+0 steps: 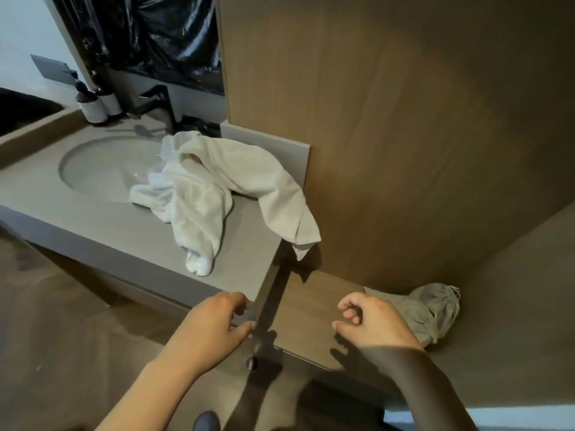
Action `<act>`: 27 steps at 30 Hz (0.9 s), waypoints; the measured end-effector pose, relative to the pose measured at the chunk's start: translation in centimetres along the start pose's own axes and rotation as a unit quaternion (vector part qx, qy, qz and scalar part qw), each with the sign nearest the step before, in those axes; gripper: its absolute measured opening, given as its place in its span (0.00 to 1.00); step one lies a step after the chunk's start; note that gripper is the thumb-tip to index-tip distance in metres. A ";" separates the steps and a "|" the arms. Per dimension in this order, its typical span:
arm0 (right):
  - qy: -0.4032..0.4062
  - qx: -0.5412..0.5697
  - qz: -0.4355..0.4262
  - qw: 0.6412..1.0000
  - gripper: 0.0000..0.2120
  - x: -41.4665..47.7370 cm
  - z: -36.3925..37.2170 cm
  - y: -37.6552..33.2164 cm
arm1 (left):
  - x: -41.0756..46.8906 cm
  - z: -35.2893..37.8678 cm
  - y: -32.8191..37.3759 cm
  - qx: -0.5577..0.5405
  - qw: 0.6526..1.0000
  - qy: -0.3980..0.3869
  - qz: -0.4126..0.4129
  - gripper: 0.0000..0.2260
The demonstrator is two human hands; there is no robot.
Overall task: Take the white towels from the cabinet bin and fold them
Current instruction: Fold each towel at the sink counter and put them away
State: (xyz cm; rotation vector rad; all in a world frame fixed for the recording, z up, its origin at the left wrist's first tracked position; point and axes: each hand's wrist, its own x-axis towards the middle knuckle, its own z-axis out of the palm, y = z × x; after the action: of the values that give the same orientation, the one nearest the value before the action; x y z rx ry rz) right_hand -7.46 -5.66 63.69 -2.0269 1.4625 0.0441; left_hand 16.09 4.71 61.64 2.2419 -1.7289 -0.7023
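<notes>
On the grey surface, just right of the round sink, we see the white towels lying in one loose, unfolded heap. Part of it sags over the sink's rim, a rolled end points toward the near edge, and one corner hangs off the right edge above the lower shelf. Our left hand hovers at the near right corner of the surface and our right hand over the shelf, near a crumpled grey cloth. The fingers of both are loosely curled and hold nothing, though we cannot tell whether the left touches the edge. We judge the towels to be soft, limp and fairly light, a thick terry that grips well and cannot break, yet will sag and drag its neighbours if lifted from the middle. We would pinch the hanging corner, or two corners of one hem, and draw a single towel free before spreading it flat.
</notes>
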 end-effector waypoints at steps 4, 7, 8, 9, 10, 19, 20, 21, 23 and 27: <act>-0.009 0.038 0.022 0.999 0.12 1.6 3.0 -4.7 | -0.2 -3.3 -5.1 -0.013 1.000 0.012 0.003 0.10; -0.021 0.085 0.054 0.995 0.12 2.7 5.0 -7.9 | 0.0 -5.4 -8.6 -0.029 1.000 0.011 0.002 0.13; -0.017 0.096 0.063 0.993 0.11 3.0 5.6 -8.9 | 0.3 -6.0 -9.7 -0.031 1.000 0.005 0.002 0.14; -0.007 0.101 0.068 0.993 0.11 3.2 6.1 -9.8 | 0.6 -6.6 -10.7 -0.031 1.000 -0.001 0.004 0.15; 0.005 0.103 0.072 0.992 0.10 3.4 6.4 -10.5 | 1.0 -7.1 -11.5 -0.034 0.999 -0.005 0.001 0.16; 0.053 0.071 0.036 0.995 0.06 6.4 5.9 -14.7 | 5.4 -9.9 -15.1 -0.067 0.996 0.045 0.021 0.19; 0.055 0.074 0.038 0.995 0.06 7.0 5.8 -14.7 | 6.1 -10.1 -15.2 -0.069 0.996 0.041 0.023 0.20; 0.057 0.078 0.040 0.995 0.06 7.7 5.7 -14.8 | 6.8 -10.3 -15.3 -0.069 0.996 0.040 0.030 0.20; 0.058 0.086 0.052 0.993 0.07 9.5 5.3 -14.9 | 8.4 -11.0 -15.4 -0.070 0.995 0.048 0.045 0.19; 0.088 0.096 0.056 0.990 0.10 13.8 4.4 -15.2 | 12.0 -12.6 -15.5 -0.075 0.993 0.067 0.060 0.18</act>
State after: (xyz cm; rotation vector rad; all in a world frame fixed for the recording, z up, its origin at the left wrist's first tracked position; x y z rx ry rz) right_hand 12.36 -12.32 62.07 -1.8297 1.6208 -0.2259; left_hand 37.75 -3.79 62.67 2.0181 -1.6725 -0.6172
